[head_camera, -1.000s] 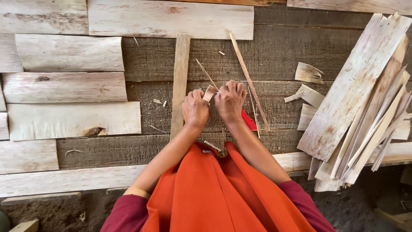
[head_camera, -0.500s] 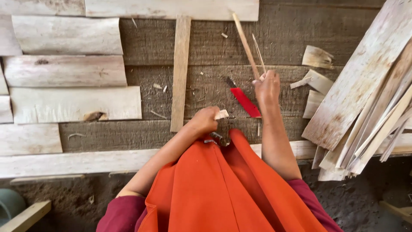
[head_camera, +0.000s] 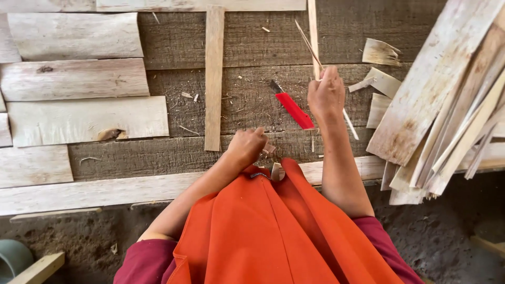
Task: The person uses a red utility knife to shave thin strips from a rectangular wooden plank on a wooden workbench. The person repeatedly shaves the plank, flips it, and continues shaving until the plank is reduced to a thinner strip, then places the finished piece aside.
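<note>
The 2 hands, pressed together over a small wood piece 1 second ago, are now well apart. The right hand (head_camera: pixel 326 94) has gone forward past the red-handled knife (head_camera: pixel 292 108), which it earlier partly hid, and now grips a thin wooden sliver (head_camera: pixel 322 68) lifted at a slant. The left hand (head_camera: pixel 246 147) has drawn back near the orange cloth (head_camera: pixel 273 231), closed on the small wood piece (head_camera: pixel 269 149).

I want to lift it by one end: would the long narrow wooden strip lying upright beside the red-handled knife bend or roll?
The long narrow wooden strip looks thin, so probably light and slightly springy. Its flat face suggests sliding, not rolling.
</note>
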